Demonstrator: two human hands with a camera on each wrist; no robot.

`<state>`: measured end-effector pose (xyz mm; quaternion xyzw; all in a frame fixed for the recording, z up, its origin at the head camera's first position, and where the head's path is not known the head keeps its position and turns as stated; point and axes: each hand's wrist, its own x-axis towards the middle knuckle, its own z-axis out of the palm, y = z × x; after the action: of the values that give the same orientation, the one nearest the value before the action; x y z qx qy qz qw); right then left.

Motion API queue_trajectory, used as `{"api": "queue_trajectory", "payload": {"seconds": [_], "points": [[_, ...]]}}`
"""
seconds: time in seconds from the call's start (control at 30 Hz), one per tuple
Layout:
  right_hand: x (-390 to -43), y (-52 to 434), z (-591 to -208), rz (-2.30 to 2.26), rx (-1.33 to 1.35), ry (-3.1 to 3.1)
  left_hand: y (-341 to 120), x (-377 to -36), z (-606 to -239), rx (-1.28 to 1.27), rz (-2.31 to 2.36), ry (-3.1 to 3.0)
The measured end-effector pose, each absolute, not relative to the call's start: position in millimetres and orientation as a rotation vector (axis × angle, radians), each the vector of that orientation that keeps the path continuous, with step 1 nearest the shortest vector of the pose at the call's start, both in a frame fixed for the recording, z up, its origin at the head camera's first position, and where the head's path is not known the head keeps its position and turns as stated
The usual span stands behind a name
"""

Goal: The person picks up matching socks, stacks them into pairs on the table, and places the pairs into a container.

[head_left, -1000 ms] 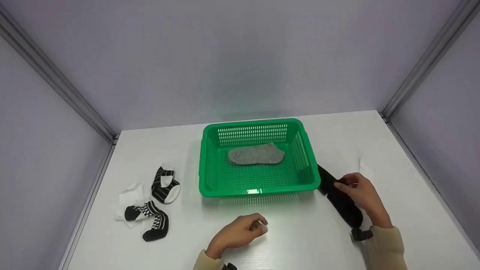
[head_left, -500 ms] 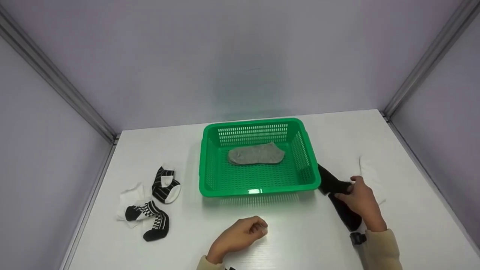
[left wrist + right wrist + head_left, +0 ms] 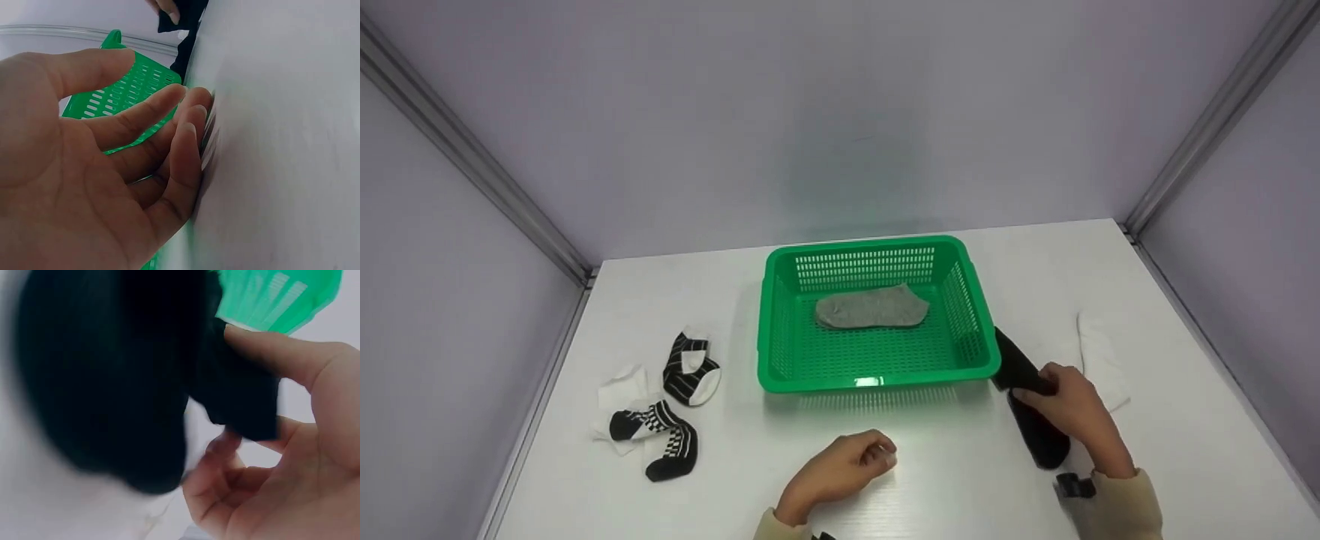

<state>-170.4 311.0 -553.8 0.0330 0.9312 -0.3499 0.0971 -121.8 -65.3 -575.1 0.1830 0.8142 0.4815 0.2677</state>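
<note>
In the head view my right hand pinches black sock fabric between thumb and fingers, to the right of the green basket. The upper black piece runs up to the basket's near right corner. A second black length lies below the hand; whether it is a separate sock I cannot tell. The right wrist view shows the black cuff held near its end. My left hand rests on the table in front of the basket, fingers loosely curled, holding nothing. A grey sock lies flat inside the basket.
On the left lie a black-and-white striped sock, a checkered black-and-white sock and white socks partly beneath it. Another white sock lies beyond my right hand. Grey panels enclose the table's back and sides.
My right hand has shifted slightly toward me and now grips the end of the upper black piece. The lower black length has slid a little left. My left hand is nearly still.
</note>
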Motion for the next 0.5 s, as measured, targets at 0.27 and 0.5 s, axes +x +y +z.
{"api": "queue_trajectory", "payload": {"seconds": [0.27, 0.5], "points": [[-154.6, 264.1, -547.1, -1.123, -0.096, 2.623, -57.9, -120.2, -575.2, 0.468, 1.321, 2.211], [-145.0, 224.2, -554.8, -1.344, -0.372, 2.414, -44.8, -119.1, -578.2, 0.463, 1.473, 2.111]]}}
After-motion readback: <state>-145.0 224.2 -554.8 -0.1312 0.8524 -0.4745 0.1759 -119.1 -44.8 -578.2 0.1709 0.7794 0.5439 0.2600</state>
